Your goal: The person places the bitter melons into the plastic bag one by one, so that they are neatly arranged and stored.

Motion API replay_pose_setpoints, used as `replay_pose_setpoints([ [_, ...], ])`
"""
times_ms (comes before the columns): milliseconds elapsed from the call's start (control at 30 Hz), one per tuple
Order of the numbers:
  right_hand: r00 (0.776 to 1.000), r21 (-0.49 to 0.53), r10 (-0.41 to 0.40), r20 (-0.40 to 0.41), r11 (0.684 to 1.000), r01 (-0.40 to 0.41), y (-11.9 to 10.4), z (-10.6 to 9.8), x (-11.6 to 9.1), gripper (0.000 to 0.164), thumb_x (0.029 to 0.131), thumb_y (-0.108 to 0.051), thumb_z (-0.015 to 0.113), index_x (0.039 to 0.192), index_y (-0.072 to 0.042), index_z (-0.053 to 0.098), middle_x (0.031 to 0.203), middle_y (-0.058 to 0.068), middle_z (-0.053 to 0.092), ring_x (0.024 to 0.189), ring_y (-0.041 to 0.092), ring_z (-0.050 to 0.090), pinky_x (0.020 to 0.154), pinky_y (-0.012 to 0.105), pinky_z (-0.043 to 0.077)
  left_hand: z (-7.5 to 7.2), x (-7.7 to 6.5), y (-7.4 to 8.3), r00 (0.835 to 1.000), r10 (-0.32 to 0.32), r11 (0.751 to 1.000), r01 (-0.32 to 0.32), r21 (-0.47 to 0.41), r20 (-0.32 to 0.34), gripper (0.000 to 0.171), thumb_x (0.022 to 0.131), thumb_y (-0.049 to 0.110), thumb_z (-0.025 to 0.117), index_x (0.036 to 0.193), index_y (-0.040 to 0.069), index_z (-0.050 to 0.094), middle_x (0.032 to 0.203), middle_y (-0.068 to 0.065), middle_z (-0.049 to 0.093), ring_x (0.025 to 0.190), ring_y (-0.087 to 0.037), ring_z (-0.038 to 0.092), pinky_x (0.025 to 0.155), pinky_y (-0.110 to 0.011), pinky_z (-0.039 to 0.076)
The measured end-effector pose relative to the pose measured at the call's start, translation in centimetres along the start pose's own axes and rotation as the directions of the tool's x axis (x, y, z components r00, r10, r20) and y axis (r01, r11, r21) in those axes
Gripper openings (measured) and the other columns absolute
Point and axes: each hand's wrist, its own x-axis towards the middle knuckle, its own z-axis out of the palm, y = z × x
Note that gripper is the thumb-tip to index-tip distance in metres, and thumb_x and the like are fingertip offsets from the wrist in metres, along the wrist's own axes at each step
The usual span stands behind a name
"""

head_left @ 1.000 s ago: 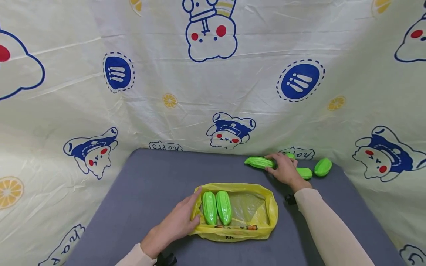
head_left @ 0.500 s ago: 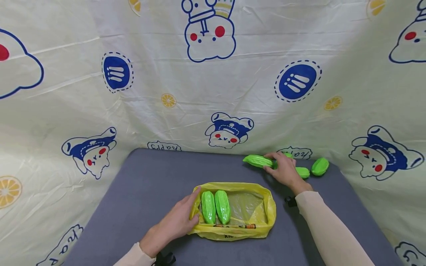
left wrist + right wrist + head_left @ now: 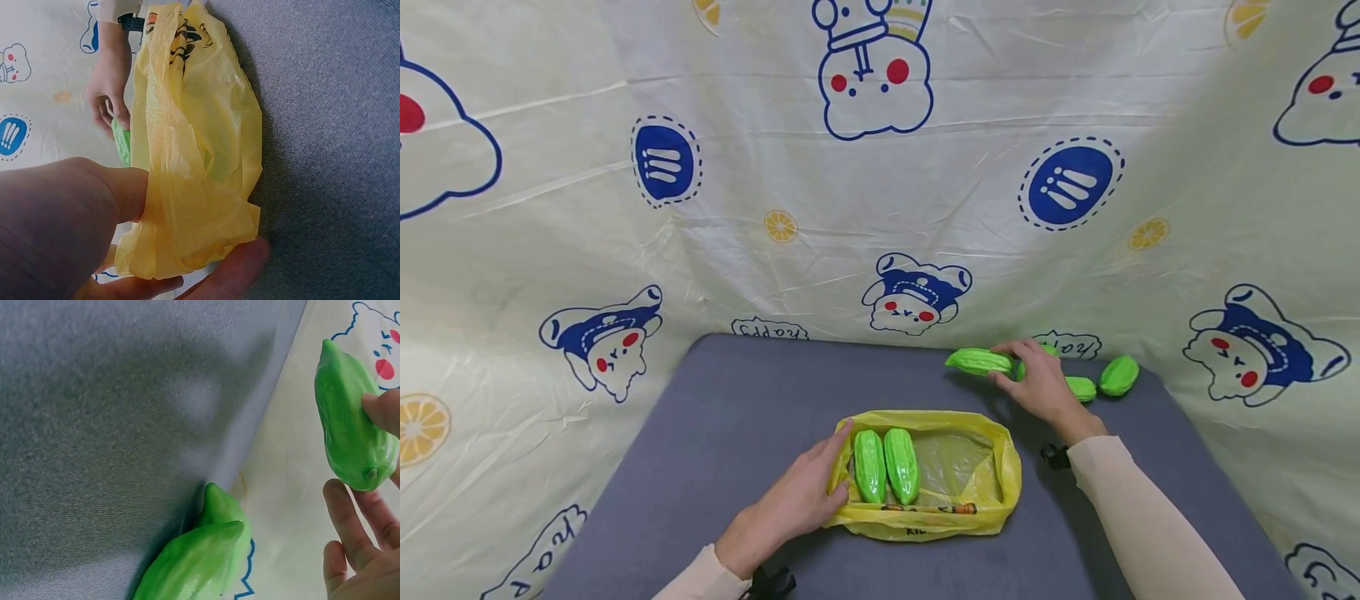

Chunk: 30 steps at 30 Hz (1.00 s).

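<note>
My right hand (image 3: 1041,387) pinches a bright green ridged bitter melon (image 3: 977,362) near the table's far edge. In the right wrist view the thumb lies on top of this melon (image 3: 347,419), with fingers below it. My left hand (image 3: 801,496) holds the left end of a yellow plastic bag (image 3: 955,527), whose mouth gapes upward. Inside it, two bitter melons lie side by side at the left, one melon (image 3: 870,467) and another melon (image 3: 902,467). In the left wrist view, fingers and thumb grip the bag (image 3: 194,156) from both sides.
Several more bitter melons lie by the right hand at the far right, including a melon (image 3: 1081,388) and a melon (image 3: 1118,377). A dark grey table (image 3: 730,400) carries everything. Behind it hangs a pale printed cloth (image 3: 820,283) along the far edge.
</note>
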Motion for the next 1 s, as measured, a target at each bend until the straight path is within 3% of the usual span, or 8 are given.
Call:
replay_pose_setpoints([
  [167, 1.0, 0.006, -0.02, -0.011, 1.0, 0.02, -0.6, -0.2, -0.3, 0.041, 0.105, -0.018, 0.088, 0.143, -0.005, 0.077, 0.136, 0.023, 0.069, 0.114, 0.04, 0.067, 0.096, 0.063, 0.054, 0.1, 0.0, 0.0, 1.0, 0.004, 1.0, -0.004, -0.012, 0.0, 0.092, 0.105, 0.004, 0.074, 0.185, 0.005, 0.028, 0.17, -0.035, 0.057, 0.147, -0.048, 0.069, 0.115, -0.062, 0.061],
  [267, 0.999, 0.006, -0.03, -0.02, 1.0, 0.031, -0.9, -0.4, -0.4, 0.041, 0.104, -0.016, 0.089, 0.142, -0.006, 0.077, 0.133, 0.021, 0.069, 0.111, 0.041, 0.066, 0.092, 0.057, 0.053, 0.1, 0.1, 0.0, 1.0, 0.0, 1.0, 0.0, -0.007, 0.002, 0.093, 0.105, 0.005, 0.074, 0.185, 0.006, 0.028, 0.17, -0.035, 0.057, 0.139, -0.042, 0.073, 0.11, -0.059, 0.063],
  [433, 0.999, 0.021, -0.04, -0.025, 0.999, 0.04, -1.7, -0.5, -0.6, 0.04, 0.104, -0.017, 0.089, 0.142, -0.007, 0.078, 0.131, 0.021, 0.068, 0.111, 0.043, 0.068, 0.093, 0.056, 0.056, 0.1, 0.1, 0.0, 1.0, -0.006, 1.0, 0.006, 0.005, 0.003, 0.093, 0.105, 0.005, 0.075, 0.185, 0.006, 0.028, 0.169, -0.035, 0.058, 0.124, -0.033, 0.074, 0.104, -0.055, 0.063],
  [667, 0.998, 0.031, -0.059, -0.038, 0.998, 0.06, -2.5, -0.9, -0.8, 0.041, 0.104, -0.017, 0.09, 0.142, -0.007, 0.078, 0.126, 0.019, 0.067, 0.105, 0.039, 0.069, 0.091, 0.054, 0.059, 0.1, 0.0, 0.2, 1.0, -0.005, 1.0, 0.005, 0.003, 0.0, 0.093, 0.106, 0.005, 0.075, 0.186, 0.006, 0.027, 0.171, -0.034, 0.057, 0.125, -0.035, 0.075, 0.104, -0.056, 0.062],
  [900, 0.994, 0.025, -0.09, -0.057, 0.995, 0.092, -3.2, -1.6, -1.0, 0.041, 0.104, -0.016, 0.09, 0.142, -0.008, 0.079, 0.124, 0.019, 0.067, 0.102, 0.039, 0.073, 0.089, 0.055, 0.062, 0.2, 0.0, 0.3, 1.0, -0.005, 1.0, 0.005, -0.002, -0.015, 0.092, 0.105, 0.005, 0.075, 0.185, 0.005, 0.03, 0.167, -0.034, 0.06, 0.148, -0.05, 0.068, 0.114, -0.062, 0.062],
  [1000, 0.99, 0.017, -0.112, -0.08, 0.993, 0.114, -3.3, -1.8, -1.1, 0.04, 0.103, -0.015, 0.091, 0.141, -0.008, 0.079, 0.122, 0.017, 0.068, 0.099, 0.036, 0.074, 0.087, 0.053, 0.062, 0.2, 0.0, 0.3, 1.0, -0.004, 1.0, 0.004, -0.001, -0.018, 0.092, 0.105, 0.005, 0.075, 0.185, 0.005, 0.03, 0.167, -0.035, 0.06, 0.147, -0.05, 0.068, 0.114, -0.063, 0.062],
])
